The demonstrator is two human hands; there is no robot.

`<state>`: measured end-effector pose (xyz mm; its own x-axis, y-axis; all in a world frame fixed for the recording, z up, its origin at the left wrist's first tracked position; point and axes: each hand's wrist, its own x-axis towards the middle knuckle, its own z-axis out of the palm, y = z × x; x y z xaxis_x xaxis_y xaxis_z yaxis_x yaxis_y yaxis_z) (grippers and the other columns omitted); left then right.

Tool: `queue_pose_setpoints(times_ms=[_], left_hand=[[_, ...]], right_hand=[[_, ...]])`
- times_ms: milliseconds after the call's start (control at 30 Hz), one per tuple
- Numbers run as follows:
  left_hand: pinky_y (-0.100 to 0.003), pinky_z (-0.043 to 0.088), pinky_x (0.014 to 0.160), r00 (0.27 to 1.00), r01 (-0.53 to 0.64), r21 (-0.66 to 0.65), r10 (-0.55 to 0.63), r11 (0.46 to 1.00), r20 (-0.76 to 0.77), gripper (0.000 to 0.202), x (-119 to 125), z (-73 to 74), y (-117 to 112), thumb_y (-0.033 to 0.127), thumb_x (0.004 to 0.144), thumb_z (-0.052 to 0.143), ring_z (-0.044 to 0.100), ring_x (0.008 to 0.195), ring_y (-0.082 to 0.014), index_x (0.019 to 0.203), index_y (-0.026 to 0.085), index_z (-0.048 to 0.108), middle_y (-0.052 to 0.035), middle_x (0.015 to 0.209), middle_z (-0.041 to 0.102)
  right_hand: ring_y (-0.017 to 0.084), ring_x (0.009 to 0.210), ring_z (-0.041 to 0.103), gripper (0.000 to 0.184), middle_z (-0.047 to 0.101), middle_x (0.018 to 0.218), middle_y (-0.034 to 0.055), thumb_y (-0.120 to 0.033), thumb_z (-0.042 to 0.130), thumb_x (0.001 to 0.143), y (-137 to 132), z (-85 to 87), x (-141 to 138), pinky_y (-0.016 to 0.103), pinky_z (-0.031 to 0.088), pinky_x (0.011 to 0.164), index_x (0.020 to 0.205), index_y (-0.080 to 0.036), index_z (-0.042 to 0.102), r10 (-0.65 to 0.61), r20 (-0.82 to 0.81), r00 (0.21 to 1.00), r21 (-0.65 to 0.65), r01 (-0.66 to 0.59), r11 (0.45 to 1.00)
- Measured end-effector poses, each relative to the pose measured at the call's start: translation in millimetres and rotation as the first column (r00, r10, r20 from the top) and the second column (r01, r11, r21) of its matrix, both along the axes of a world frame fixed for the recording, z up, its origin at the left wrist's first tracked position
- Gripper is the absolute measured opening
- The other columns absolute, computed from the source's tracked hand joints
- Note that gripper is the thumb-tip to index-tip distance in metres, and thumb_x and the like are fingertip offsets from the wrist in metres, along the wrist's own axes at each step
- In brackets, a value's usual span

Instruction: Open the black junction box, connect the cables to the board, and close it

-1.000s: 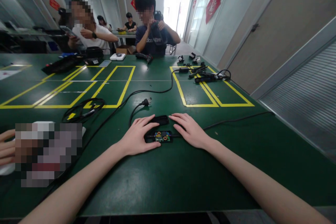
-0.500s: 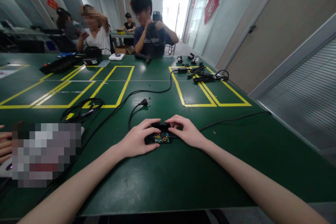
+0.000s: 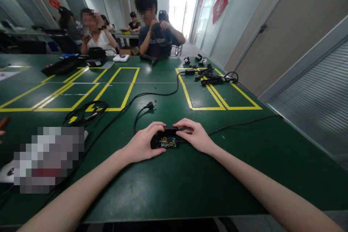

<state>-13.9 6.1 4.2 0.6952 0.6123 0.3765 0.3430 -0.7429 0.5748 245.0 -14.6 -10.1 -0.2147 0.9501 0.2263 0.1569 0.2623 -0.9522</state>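
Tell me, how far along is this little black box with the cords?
Partly done, it seems. The circuit board already sits in the open black case. In hand: the left hand and right hand hold the black cover at the case's far edge. The board still shows, so closing seems left. The plug lies loose.

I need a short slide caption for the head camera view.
Left hand and right hand grip an opened black adapter on a green table.
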Motion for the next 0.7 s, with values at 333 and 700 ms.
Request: queue_pose_setpoints(times_ms=[333, 700], left_hand=[[-0.042, 0.060, 0.104, 1.000, 0.000, 0.017, 0.000, 1.000, 0.000, 0.074, -0.6, -0.2, 0.1, 0.023, 0.078, 0.083, 0.068, 0.122, -0.0276, 0.144, 0.026, 0.049, -0.0113, 0.141, 0.062], [-0.040, 0.061, 0.097, 0.999, -0.021, -0.005, 0.021, 1.000, -0.038, 0.071, -1.9, -1.2, 0.0, 0.026, 0.080, 0.083, 0.071, 0.110, -0.0251, 0.143, 0.027, 0.050, -0.0083, 0.132, 0.067]], right_hand=[[0.019, 0.098, 0.070, 0.020, 0.069, 0.105, 0.0055, -0.028, 0.076, 0.085, -1.1, 0.5, 0.1, 0.031, 0.066, 0.080, 0.105, -0.023, 0.080, -0.010, -0.015, 1.000, 0.020, 0.010, 1.000], [0.021, 0.102, 0.071, 0.022, 0.072, 0.108, 0.0066, -0.035, 0.072, 0.092, -3.6, 6.0, 2.3, 0.035, 0.063, 0.085, 0.109, -0.022, 0.077, 0.064, 0.043, 0.997, 0.051, -0.066, 0.997]])
